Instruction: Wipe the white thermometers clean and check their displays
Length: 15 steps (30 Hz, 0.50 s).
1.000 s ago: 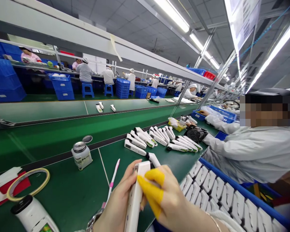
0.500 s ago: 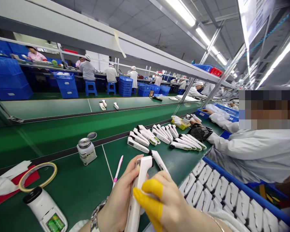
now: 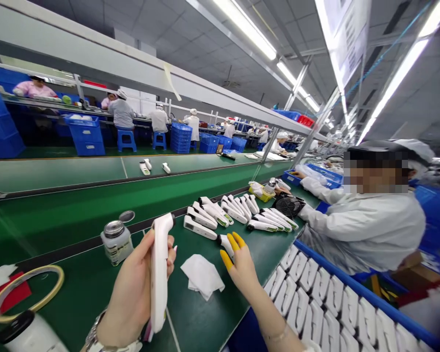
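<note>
Green bench (image 3: 95,288): white devices (image 3: 238,215), cloth (image 3: 202,276), jar (image 3: 116,242), tape ring (image 3: 25,293).

One long white plastic handheld thermometer (image 3: 159,271) stands upright, sensor head uppermost, held above the green bench. A second white plastic thermometer (image 3: 225,241) lies flat on the bench, just beside the yellow-capped fingertips.

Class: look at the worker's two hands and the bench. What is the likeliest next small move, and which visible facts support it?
Probably the right hand closes on the white device lying at its yellow-capped fingers. The left hand already holds another white thermometer-like unit upright, and a white wipe lies on the green bench between the hands, released.
</note>
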Each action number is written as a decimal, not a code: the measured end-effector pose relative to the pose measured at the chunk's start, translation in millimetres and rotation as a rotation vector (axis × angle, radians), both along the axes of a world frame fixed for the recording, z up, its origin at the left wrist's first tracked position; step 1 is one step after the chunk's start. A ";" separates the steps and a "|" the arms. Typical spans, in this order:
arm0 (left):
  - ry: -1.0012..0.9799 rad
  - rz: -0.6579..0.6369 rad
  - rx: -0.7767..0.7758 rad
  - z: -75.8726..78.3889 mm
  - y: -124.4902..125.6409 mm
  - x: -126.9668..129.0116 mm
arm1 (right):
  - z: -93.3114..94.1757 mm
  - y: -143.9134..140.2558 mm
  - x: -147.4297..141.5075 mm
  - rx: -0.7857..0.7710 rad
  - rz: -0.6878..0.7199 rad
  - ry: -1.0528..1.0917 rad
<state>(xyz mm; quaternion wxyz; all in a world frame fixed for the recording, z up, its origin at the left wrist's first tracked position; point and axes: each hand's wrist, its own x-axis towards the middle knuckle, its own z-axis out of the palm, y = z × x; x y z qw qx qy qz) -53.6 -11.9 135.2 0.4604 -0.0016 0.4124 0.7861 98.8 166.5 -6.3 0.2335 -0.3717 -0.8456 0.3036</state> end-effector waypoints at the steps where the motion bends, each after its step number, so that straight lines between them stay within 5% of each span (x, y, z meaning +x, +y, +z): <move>1: 0.006 0.007 -0.031 -1.9 0.3 -0.2 | -9.7 8.2 2.4 -0.026 -0.085 -0.009; 4: 0.014 0.051 -0.127 -11.0 2.9 -2.2 | -25.9 20.0 12.9 -0.134 -0.218 -0.005; 7: -0.015 0.067 -0.140 -19.9 6.6 -1.9 | -22.4 9.5 17.6 -0.282 -0.265 0.101; 15: -0.095 -0.089 -0.133 -30.8 13.6 19.9 | 40.1 -78.0 4.3 -0.949 -0.163 0.689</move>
